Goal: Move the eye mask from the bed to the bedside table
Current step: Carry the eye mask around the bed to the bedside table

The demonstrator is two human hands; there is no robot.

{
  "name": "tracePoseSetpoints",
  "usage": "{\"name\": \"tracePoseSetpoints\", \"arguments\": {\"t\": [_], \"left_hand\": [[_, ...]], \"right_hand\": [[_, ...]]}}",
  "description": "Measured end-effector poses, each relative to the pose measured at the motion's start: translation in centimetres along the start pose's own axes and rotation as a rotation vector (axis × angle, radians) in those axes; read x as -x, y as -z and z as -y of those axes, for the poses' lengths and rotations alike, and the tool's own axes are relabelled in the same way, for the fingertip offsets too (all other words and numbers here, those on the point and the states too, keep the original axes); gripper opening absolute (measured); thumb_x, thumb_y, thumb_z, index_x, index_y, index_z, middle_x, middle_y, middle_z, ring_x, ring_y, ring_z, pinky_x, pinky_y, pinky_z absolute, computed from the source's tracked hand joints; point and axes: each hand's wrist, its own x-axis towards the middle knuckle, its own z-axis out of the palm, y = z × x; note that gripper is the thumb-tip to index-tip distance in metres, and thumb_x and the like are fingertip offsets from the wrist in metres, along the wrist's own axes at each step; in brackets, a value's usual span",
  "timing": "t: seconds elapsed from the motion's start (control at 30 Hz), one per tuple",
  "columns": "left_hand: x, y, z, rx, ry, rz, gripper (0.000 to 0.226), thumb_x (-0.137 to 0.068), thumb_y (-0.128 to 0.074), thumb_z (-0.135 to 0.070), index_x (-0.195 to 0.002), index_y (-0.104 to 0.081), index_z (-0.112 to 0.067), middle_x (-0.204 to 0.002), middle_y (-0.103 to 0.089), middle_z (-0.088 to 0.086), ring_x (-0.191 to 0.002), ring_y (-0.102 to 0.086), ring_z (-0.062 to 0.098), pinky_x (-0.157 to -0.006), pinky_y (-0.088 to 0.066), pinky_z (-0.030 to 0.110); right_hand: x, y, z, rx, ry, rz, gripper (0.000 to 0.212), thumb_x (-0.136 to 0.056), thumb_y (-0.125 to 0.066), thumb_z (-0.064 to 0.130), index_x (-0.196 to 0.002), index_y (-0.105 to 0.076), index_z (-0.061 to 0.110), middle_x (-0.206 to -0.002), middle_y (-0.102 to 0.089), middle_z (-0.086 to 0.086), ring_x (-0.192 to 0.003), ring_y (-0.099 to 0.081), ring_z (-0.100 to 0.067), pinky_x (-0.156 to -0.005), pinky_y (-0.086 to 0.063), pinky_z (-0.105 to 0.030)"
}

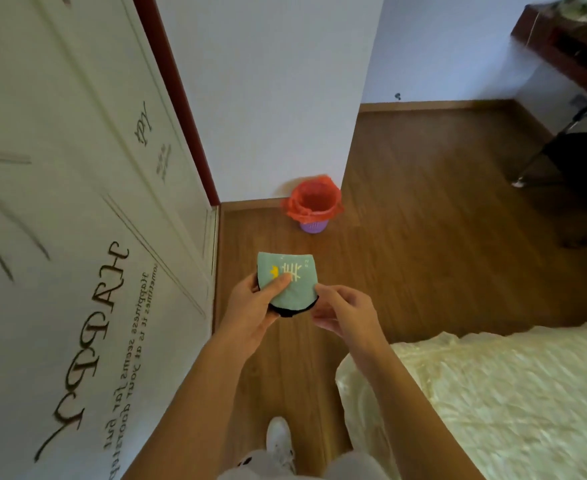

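While held up over the wooden floor (423, 237), the eye mask (294, 289) sits folded, mint-green face up with pale and yellow print, black edging along its lower rim. Left hand (254, 306) clamps its left side, thumb pressed on top. Right hand (345, 311) pinches the mask's right edge with its fingertips. Bed (493, 393) with a cream cover lies lower right, apart from the mask. Purple bin (313, 206) with red liner stands ahead by the wall. White lettered wardrobe (77, 237) runs along the left.

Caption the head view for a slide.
Both hands, left hand and right hand, hold the folded eye mask beside the bed.
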Motion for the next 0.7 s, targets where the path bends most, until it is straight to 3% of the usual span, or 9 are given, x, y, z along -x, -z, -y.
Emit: {"name": "tracePoseSetpoints", "arguments": {"t": [0.2,0.37,0.7], "left_hand": [[-7.8,-1.2,-3.3,-0.037,0.025,0.004,0.036,-0.083,-0.074,-0.015,-0.117,-0.065,-0.009,-0.111,-0.075,0.009,-0.101,-0.072,0.022,-0.079,-0.060,0.036],[-14.8,-4.4,-5.0,-0.080,0.054,0.037,0.033,-0.083,-0.073,-0.013,-0.115,-0.066,-0.007,-0.110,-0.075,0.012,-0.099,-0.072,0.023,-0.071,-0.061,0.031],[-32.2,-19.0,-10.5,-0.229,0.049,0.144,0.035,-0.084,-0.072,-0.014,-0.117,-0.065,-0.010,-0.113,-0.073,0.010,-0.102,-0.071,0.023,-0.075,-0.061,0.033]], "right_hand": [[-7.1,-0.8,2.4,-0.036,-0.007,-0.034,0.018,-0.092,-0.069,0.030,-0.094,-0.077,0.014,-0.086,-0.078,-0.008,-0.081,-0.074,-0.022,-0.080,-0.063,-0.042],[-13.7,0.7,4.3,-0.087,-0.047,-0.078,0.020,-0.093,-0.068,0.028,-0.095,-0.077,0.010,-0.093,-0.077,-0.018,-0.079,-0.072,-0.022,-0.072,-0.063,-0.034],[-31.1,9.9,12.7,-0.137,0.009,-0.196,0.021,-0.093,-0.068,0.031,-0.094,-0.076,0.012,-0.095,-0.076,-0.021,-0.088,-0.074,-0.031,-0.074,-0.064,-0.035]]}}
